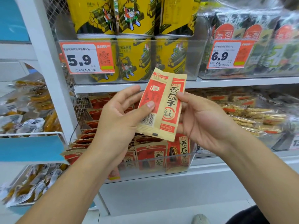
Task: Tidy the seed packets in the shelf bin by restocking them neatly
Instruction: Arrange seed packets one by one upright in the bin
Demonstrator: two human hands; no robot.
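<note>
White shelf unit (48, 65), clear bins of yellow tubs (134, 59), price tag (87, 58) reading 5.9.

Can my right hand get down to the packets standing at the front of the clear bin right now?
Probably not yet: the right hand and left hand both hold a seed packet above the clear bin. The bin's top is open, so nothing else blocks it.

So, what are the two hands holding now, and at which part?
Both hold one seed packet: the left hand pinches its left edge, thumb on the front; the right hand holds its right edge.
</note>
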